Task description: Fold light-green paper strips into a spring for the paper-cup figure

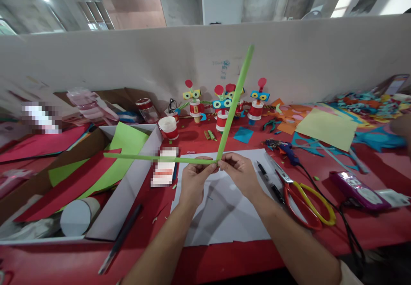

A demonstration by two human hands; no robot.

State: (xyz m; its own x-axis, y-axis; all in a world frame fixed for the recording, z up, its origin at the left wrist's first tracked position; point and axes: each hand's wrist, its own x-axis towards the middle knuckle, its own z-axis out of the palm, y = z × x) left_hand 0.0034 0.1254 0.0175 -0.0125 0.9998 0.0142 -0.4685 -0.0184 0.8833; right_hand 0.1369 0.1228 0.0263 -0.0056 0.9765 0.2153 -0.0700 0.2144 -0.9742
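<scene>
At frame centre, my left hand [196, 178] and right hand [239, 171] are pinching joined green paper strips [236, 100], fingertips closed.

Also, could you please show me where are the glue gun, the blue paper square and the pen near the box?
Glue gun [288, 150], head view, on its blue body.
Blue paper square [243, 135], head view, middle of its face.
Pen [124, 233], head view, on its dark barrel.

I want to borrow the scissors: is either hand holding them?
No, the scissors lie off to the right, while the left hand and right hand pinch the green strips.
</scene>
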